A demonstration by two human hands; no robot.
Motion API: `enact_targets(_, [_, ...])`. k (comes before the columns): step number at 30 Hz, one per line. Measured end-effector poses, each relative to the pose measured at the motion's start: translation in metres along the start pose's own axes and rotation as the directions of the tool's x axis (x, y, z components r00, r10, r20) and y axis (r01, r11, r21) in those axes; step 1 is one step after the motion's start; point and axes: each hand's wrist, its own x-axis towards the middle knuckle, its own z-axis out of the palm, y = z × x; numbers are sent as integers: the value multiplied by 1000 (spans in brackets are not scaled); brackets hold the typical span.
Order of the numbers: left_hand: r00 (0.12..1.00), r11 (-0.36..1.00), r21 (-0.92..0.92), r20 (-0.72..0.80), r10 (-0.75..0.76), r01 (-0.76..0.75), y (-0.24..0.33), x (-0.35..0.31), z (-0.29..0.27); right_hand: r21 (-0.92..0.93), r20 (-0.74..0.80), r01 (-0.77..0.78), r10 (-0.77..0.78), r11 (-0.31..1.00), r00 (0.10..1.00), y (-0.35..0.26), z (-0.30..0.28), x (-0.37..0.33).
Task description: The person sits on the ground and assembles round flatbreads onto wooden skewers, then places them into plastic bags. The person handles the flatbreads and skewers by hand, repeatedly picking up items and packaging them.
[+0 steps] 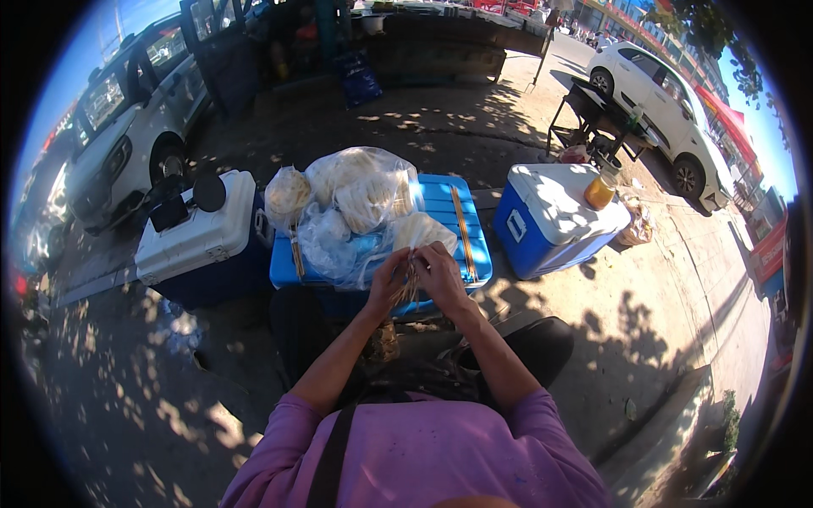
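Both hands meet at the near edge of a blue cooler box (pixel 436 193). My left hand (pixel 389 278) and my right hand (pixel 441 276) are closed round the neck of a clear plastic bag (pixel 422 230) with pale food inside. Thin wooden skewers (pixel 410 293) stick out of its neck toward me. Left of it lies a crumpled clear bag (pixel 326 245). Behind sits a large clear bag (pixel 364 199) of pale food. A smaller bag of skewered food (pixel 288 196) rests at the left, its sticks pointing toward me. Loose brown skewers (pixel 462 229) lie on the lid's right side.
A white-lidded cooler (pixel 199 224) with dark objects on top stands at left. At right, another blue-and-white cooler (pixel 559 207) carries a jar of orange contents (pixel 600 191). Farther off are a black grill stand (pixel 593 114), parked white cars (pixel 656 93) and a dark stall counter (pixel 440 46).
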Motion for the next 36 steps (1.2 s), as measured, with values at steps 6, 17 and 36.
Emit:
enact_targets(6, [999,995,-89,39,-35,38,2,2,3,47,-13,8,-8,999,1000,5,-1,3])
enact_targets(17, [998,931,-360,19,-54,57,-8,1,8,74,-8,-143,144,987,990,23,15,7])
enact_targets(36, [992,974,-198,81,-99,113,-15,3,-1,198,-56,-197,211,960,976,28,26,1])
